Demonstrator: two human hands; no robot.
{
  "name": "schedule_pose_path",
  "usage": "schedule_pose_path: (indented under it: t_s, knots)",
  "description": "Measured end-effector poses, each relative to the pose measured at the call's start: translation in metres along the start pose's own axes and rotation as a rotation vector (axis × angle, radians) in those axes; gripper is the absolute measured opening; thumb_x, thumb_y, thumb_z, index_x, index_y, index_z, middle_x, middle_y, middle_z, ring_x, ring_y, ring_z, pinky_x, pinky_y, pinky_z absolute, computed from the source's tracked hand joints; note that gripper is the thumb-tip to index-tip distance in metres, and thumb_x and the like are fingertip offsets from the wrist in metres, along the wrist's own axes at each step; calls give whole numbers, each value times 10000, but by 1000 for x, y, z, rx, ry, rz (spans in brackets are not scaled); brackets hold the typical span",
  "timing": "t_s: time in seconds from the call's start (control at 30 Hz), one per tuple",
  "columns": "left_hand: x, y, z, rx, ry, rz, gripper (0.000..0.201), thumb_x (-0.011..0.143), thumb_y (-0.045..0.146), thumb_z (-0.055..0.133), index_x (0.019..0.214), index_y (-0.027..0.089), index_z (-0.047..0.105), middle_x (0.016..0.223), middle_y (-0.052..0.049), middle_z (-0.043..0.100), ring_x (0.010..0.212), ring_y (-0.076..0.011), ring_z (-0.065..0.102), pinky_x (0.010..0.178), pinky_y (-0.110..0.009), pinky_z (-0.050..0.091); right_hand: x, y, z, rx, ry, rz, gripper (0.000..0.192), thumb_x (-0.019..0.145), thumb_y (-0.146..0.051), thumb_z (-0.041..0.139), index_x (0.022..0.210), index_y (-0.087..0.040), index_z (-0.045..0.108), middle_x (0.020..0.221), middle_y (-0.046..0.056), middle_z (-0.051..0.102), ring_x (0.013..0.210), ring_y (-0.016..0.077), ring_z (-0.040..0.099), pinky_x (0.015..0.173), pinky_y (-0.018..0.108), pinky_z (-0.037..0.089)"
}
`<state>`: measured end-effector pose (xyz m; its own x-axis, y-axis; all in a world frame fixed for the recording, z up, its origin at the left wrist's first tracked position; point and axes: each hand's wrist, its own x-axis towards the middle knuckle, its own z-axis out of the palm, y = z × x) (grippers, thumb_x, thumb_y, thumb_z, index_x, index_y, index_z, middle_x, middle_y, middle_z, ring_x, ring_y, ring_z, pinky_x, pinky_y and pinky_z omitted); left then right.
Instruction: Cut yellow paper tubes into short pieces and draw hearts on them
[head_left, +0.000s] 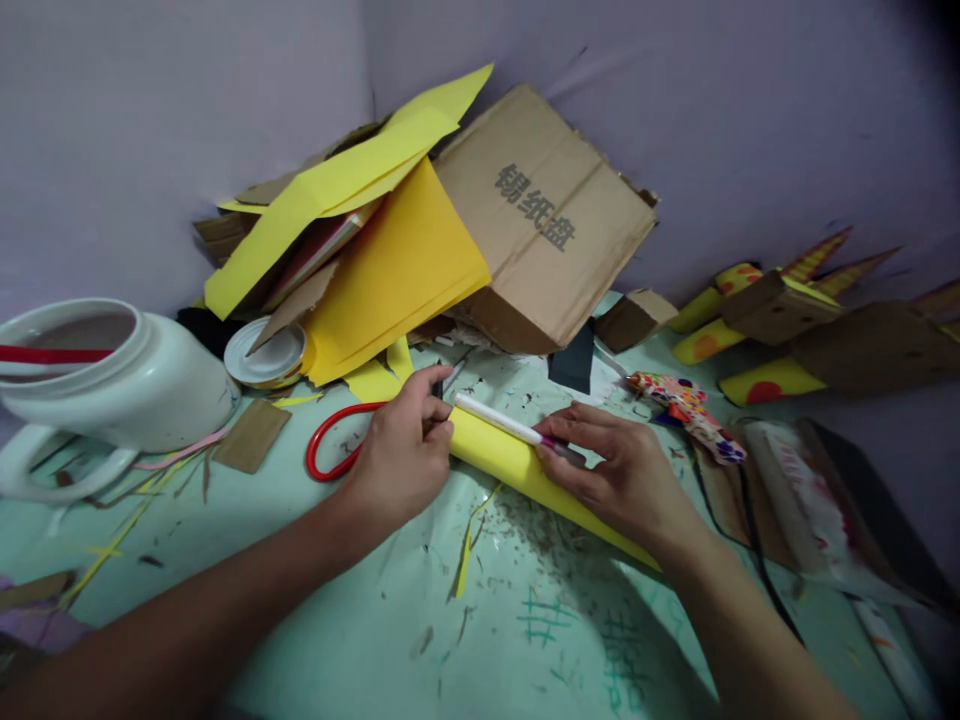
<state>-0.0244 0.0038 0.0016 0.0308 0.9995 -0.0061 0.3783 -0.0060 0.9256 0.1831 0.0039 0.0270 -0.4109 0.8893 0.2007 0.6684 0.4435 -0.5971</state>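
Note:
My right hand (622,465) grips a white pen (495,418) with a purple band and a dark end, its fingers closed around the dark end. The pen lies along a rolled yellow paper tube (525,470), which slants down to the right beneath my right hand. At the tube's upper left end, my left hand (409,450) is closed, thumb and fingers together. A small dark piece shows by its fingers, and I cannot make out what they hold. Red-handled scissors (319,440) rest just left of that hand, one loop showing.
A cardboard box (540,220) and yellow sheets (405,270) lean at the back. Left stand a white jug (165,375) and a round tin (264,352). Rightward are a patterned glue gun (694,415) with a black cord and spotted cardboard figures (780,310). Paper scraps litter the green tabletop (337,620).

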Motion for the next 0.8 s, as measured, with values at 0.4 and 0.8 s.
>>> schedule_pose_path:
  t_s: [0.4,0.8]
  knots:
    - [0,-1,0,-42,-12,-16,457,755,119,483,1207,184,483,740,8,649,699,-155,600,636,-281,463,6,3,-8,47,-119,57,151,804,-185,559,766,-176,704,785,45,671,701,177,615,616,283,470]
    - [1,-3,0,-39,-8,-22,436,752,127,494,1183,186,501,766,-2,672,712,-162,620,631,-285,475,6,4,-7,72,-117,82,155,800,-208,560,769,-175,708,788,44,680,711,176,620,640,287,475]
